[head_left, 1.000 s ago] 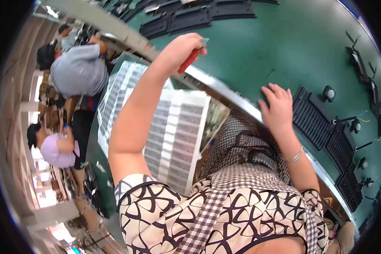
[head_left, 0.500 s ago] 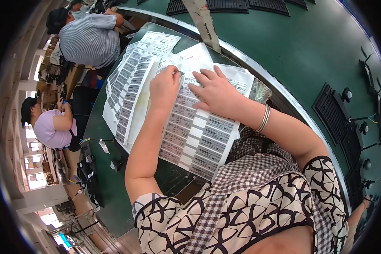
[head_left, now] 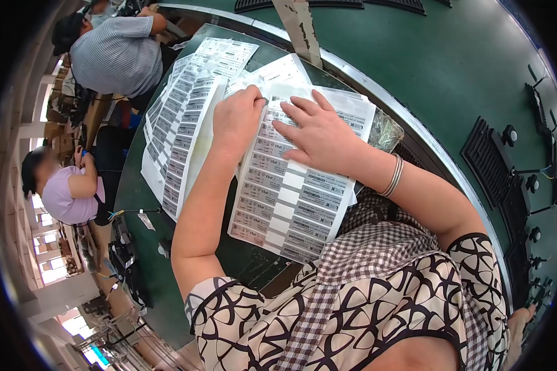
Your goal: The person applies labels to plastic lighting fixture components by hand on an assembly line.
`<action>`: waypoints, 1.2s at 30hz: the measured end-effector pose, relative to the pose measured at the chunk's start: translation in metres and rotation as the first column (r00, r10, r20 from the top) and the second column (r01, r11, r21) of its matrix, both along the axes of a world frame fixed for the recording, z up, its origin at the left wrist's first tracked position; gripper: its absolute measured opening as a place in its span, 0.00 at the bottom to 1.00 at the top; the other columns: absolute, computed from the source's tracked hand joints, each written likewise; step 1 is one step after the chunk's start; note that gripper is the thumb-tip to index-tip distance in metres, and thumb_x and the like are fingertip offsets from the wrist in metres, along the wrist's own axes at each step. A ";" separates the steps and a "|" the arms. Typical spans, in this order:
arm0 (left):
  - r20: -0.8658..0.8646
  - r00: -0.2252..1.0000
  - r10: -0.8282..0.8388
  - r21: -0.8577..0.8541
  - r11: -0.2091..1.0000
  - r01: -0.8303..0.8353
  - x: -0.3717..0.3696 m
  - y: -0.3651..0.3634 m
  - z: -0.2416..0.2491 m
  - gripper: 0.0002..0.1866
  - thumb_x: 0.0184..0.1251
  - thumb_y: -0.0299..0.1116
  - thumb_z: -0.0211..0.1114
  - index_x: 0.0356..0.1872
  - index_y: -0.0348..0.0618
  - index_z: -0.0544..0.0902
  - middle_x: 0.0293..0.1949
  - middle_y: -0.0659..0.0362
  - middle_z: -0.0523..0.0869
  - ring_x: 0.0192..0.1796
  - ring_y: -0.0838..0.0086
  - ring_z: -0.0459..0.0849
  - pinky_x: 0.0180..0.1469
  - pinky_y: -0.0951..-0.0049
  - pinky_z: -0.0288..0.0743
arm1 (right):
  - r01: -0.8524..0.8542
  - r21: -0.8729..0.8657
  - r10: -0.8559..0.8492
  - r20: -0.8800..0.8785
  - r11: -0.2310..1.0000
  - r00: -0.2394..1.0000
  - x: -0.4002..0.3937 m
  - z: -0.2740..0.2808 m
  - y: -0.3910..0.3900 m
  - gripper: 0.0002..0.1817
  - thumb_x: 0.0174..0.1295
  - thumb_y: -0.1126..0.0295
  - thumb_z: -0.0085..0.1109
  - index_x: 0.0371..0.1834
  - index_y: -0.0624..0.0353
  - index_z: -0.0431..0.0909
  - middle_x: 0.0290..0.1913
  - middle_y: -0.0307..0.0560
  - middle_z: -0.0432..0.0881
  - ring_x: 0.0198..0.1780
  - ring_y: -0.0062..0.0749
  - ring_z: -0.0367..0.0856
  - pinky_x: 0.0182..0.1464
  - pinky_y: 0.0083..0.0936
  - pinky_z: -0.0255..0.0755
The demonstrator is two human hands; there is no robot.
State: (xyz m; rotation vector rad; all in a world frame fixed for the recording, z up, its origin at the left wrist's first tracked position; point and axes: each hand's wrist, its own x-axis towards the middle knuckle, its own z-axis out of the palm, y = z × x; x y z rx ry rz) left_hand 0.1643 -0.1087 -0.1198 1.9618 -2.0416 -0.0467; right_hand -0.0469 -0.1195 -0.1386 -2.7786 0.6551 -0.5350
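Observation:
A sheet of printed labels (head_left: 284, 201) lies on the dark green table in front of me, with several blank spots down its middle column. My left hand (head_left: 237, 120) pinches at the sheet's upper left edge, thumb and fingers closed together; a small grey bit shows at the fingertips, partly hidden. Spread flat across the upper part of the sheet, my right hand (head_left: 320, 136) has its fingers apart and holds nothing. More label sheets (head_left: 182, 133) lie overlapping to the left of my left hand. Behind both hands is a whitish sheet (head_left: 284, 71).
A metal-edged green work surface (head_left: 408, 80) curves along the right, carrying black ribbed parts (head_left: 486, 154). A painted post (head_left: 298, 28) stands at the back. Black parts with cables (head_left: 124, 250) lie at left. Two people (head_left: 114, 55) sit on the left side. A crumpled clear bag (head_left: 385, 131) lies beside the sheet.
The view has shifted slightly, and the sheet sits a little differently in it. My left hand still pinches at the edge; my right hand stays spread on the sheet.

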 end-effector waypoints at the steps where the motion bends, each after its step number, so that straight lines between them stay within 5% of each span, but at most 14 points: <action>1: -0.009 1.000 0.019 0.040 0.999 -0.019 0.000 -0.002 0.001 0.08 0.66 0.36 0.65 0.35 0.43 0.80 0.31 0.54 0.86 0.36 0.57 0.85 0.40 0.58 0.76 | -0.001 -0.006 0.001 0.001 1.000 1.000 0.000 0.000 0.000 0.30 0.67 0.49 0.54 0.65 0.57 0.73 0.68 0.56 0.69 0.73 0.49 0.61 0.77 0.55 0.47; 7: 0.033 0.993 0.112 0.173 0.978 -0.116 -0.011 -0.007 0.018 0.14 0.62 0.43 0.69 0.35 0.42 0.82 0.30 0.53 0.87 0.36 0.58 0.86 0.39 0.61 0.78 | -0.343 0.084 0.336 0.087 0.936 0.938 0.002 -0.002 -0.006 0.26 0.64 0.56 0.59 0.58 0.65 0.75 0.62 0.56 0.75 0.67 0.47 0.70 0.75 0.42 0.59; 12: 0.132 0.991 0.023 0.146 0.988 -0.043 -0.021 -0.011 0.034 0.15 0.61 0.44 0.70 0.33 0.42 0.82 0.27 0.55 0.85 0.32 0.61 0.84 0.36 0.64 0.75 | -0.375 -0.028 0.368 0.276 0.927 0.888 0.006 -0.019 -0.005 0.21 0.57 0.59 0.65 0.45 0.65 0.79 0.53 0.53 0.80 0.59 0.47 0.76 0.62 0.38 0.71; 16: -0.293 0.949 -0.112 0.193 0.966 0.174 -0.081 -0.011 0.108 0.11 0.61 0.37 0.72 0.32 0.41 0.82 0.23 0.64 0.80 0.28 0.81 0.76 0.32 0.77 0.68 | -0.377 0.011 0.365 0.225 0.926 0.903 0.006 -0.019 -0.006 0.21 0.57 0.57 0.64 0.43 0.65 0.80 0.50 0.50 0.81 0.56 0.45 0.78 0.60 0.37 0.73; 20: -0.504 0.775 -0.380 -0.019 0.902 0.431 -0.125 -0.024 0.166 0.05 0.65 0.29 0.70 0.34 0.39 0.82 0.25 0.72 0.77 0.29 0.91 0.70 0.31 0.86 0.61 | -0.335 -0.135 0.360 0.263 0.932 0.895 0.012 -0.033 -0.009 0.20 0.58 0.56 0.63 0.41 0.64 0.81 0.47 0.48 0.82 0.53 0.43 0.79 0.57 0.36 0.75; 22: -0.444 0.742 -0.502 -0.239 0.865 0.441 -0.148 -0.027 0.185 0.06 0.66 0.30 0.70 0.35 0.39 0.82 0.27 0.71 0.79 0.29 0.90 0.70 0.31 0.86 0.61 | -0.300 -0.100 0.316 0.274 0.949 0.908 0.012 -0.035 -0.004 0.19 0.58 0.57 0.62 0.40 0.64 0.81 0.47 0.49 0.82 0.52 0.43 0.79 0.56 0.37 0.75; 24: -0.233 0.884 -0.405 -0.307 0.893 0.328 -0.172 -0.018 0.203 0.08 0.66 0.31 0.71 0.34 0.38 0.82 0.27 0.71 0.80 0.29 0.89 0.71 0.31 0.84 0.64 | -0.248 0.007 0.242 0.196 0.969 0.950 -0.001 -0.014 0.001 0.17 0.60 0.60 0.62 0.45 0.63 0.81 0.50 0.52 0.81 0.56 0.45 0.78 0.58 0.37 0.74; 26: -0.107 0.900 -0.423 -0.381 0.853 0.356 -0.186 -0.016 0.199 0.10 0.61 0.36 0.72 0.31 0.40 0.83 0.24 0.64 0.82 0.26 0.77 0.76 0.30 0.74 0.67 | -0.204 0.147 0.176 0.180 0.968 0.968 -0.024 0.002 0.006 0.20 0.61 0.63 0.61 0.52 0.64 0.79 0.57 0.55 0.79 0.62 0.48 0.75 0.64 0.37 0.71; 27: -0.050 0.904 -0.424 -0.413 0.833 0.368 -0.191 -0.015 0.193 0.11 0.59 0.38 0.73 0.30 0.41 0.83 0.23 0.60 0.83 0.24 0.71 0.79 0.30 0.69 0.69 | -0.032 0.221 -0.027 0.262 0.975 0.965 -0.042 0.006 0.013 0.17 0.64 0.65 0.59 0.52 0.62 0.80 0.55 0.51 0.82 0.59 0.44 0.78 0.62 0.34 0.73; 28: 0.023 0.895 -0.446 -0.419 0.808 0.414 -0.198 -0.010 0.190 0.11 0.58 0.37 0.73 0.29 0.42 0.82 0.23 0.60 0.82 0.25 0.69 0.79 0.31 0.68 0.68 | 0.004 0.715 -0.386 0.372 0.699 0.845 -0.070 0.010 0.021 0.15 0.67 0.65 0.57 0.52 0.62 0.81 0.55 0.50 0.82 0.58 0.41 0.79 0.61 0.33 0.74; 29: 0.096 0.882 -0.461 -0.425 0.783 0.455 -0.205 -0.005 0.186 0.11 0.57 0.37 0.73 0.28 0.42 0.82 0.22 0.61 0.81 0.26 0.67 0.78 0.31 0.67 0.68 | -0.135 0.966 -0.708 0.252 0.219 0.659 -0.104 0.022 0.029 0.15 0.69 0.66 0.54 0.51 0.63 0.81 0.54 0.50 0.83 0.57 0.39 0.80 0.60 0.32 0.74; 30: 0.165 0.867 -0.470 -0.425 0.760 0.492 -0.211 0.001 0.179 0.11 0.57 0.37 0.73 0.27 0.43 0.81 0.22 0.61 0.80 0.26 0.65 0.78 0.31 0.65 0.67 | -0.485 0.871 -0.846 0.317 0.080 0.429 -0.132 -0.001 0.023 0.21 0.77 0.62 0.44 0.57 0.68 0.77 0.56 0.54 0.81 0.59 0.38 0.79 0.62 0.33 0.73; 32: 0.268 0.779 -0.567 -0.388 0.677 0.626 -0.222 0.011 0.157 0.10 0.55 0.35 0.73 0.28 0.45 0.80 0.24 0.62 0.78 0.29 0.65 0.76 0.35 0.64 0.64 | -0.710 0.704 -0.959 0.208 0.010 0.193 -0.173 0.003 0.033 0.34 0.80 0.51 0.29 0.70 0.76 0.59 0.65 0.66 0.71 0.67 0.46 0.72 0.71 0.41 0.67; 36: 0.237 0.611 -0.755 -0.211 0.574 0.791 -0.249 0.040 0.125 0.12 0.50 0.36 0.76 0.28 0.46 0.80 0.25 0.63 0.80 0.28 0.67 0.76 0.35 0.66 0.63 | -0.801 0.598 -0.973 0.200 0.031 0.112 -0.201 -0.002 0.044 0.39 0.78 0.45 0.25 0.73 0.73 0.55 0.71 0.63 0.66 0.72 0.47 0.66 0.74 0.39 0.62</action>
